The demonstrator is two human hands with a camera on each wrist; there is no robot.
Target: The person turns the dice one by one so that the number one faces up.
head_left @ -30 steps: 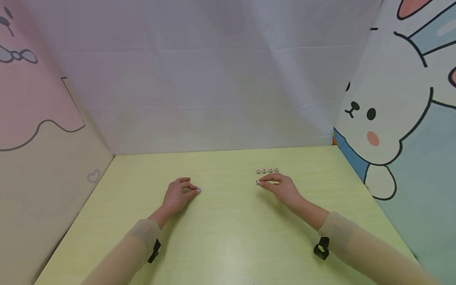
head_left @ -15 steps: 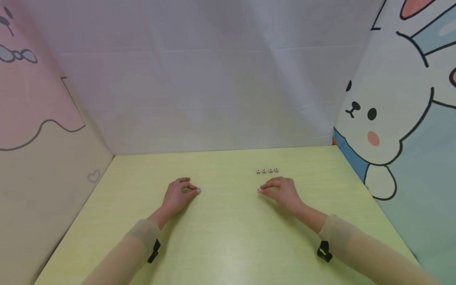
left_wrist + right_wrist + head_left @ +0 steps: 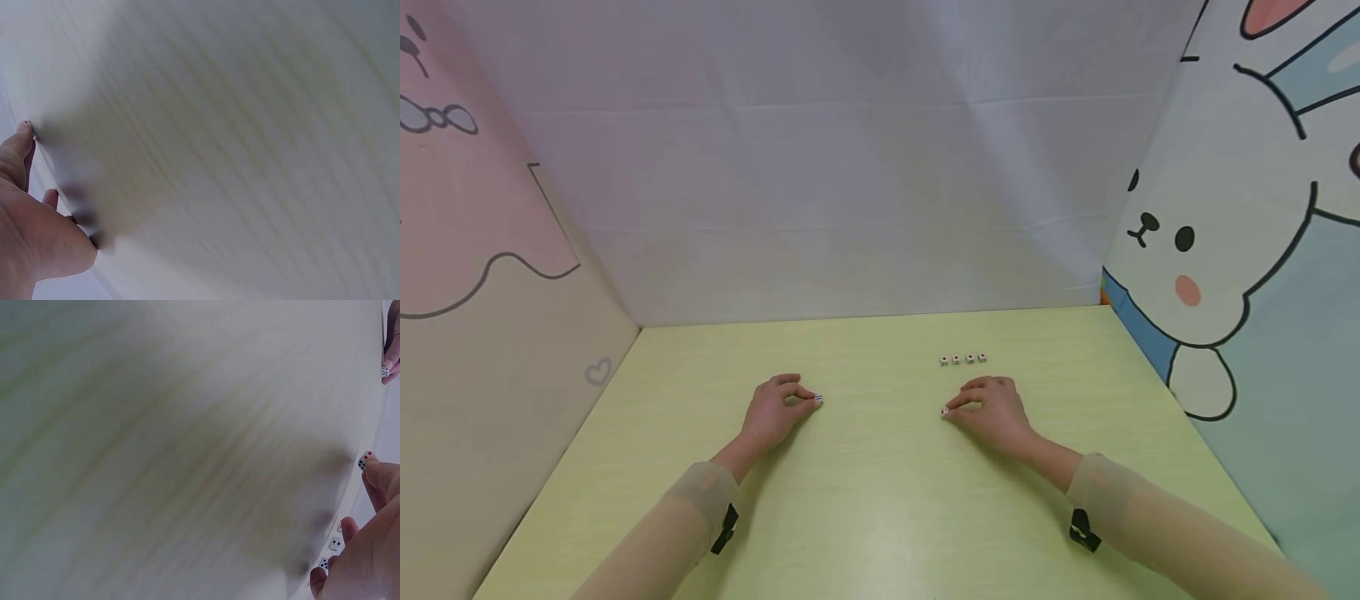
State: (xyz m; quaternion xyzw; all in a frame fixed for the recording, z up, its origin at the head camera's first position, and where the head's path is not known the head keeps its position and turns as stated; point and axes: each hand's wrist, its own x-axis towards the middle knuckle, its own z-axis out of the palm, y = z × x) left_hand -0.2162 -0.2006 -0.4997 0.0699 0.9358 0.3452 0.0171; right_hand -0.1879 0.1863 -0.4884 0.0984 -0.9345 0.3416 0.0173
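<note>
Between thumb and forefinger my left hand (image 3: 775,410) pinches a small white die (image 3: 818,400), left of the table's middle. On the other side my right hand (image 3: 994,413) pinches a second white die (image 3: 945,412) by its edges. In the right wrist view this die (image 3: 365,460) shows red and dark pips. Behind the right hand, a short row of several white dice (image 3: 962,360) lies on the table, red pips facing the front. The left wrist view shows only a sliver of the left hand's die (image 3: 29,127) past the thumb.
The pale yellow-green table (image 3: 880,500) runs back to a white cloth wall (image 3: 850,208). A pink and cream panel (image 3: 490,208) bounds the left side. The right panel (image 3: 1262,333) carries a cartoon rabbit.
My right hand has drawn its die back from the row of dice, toward the table's front. The left hand and its die stay in place.
</note>
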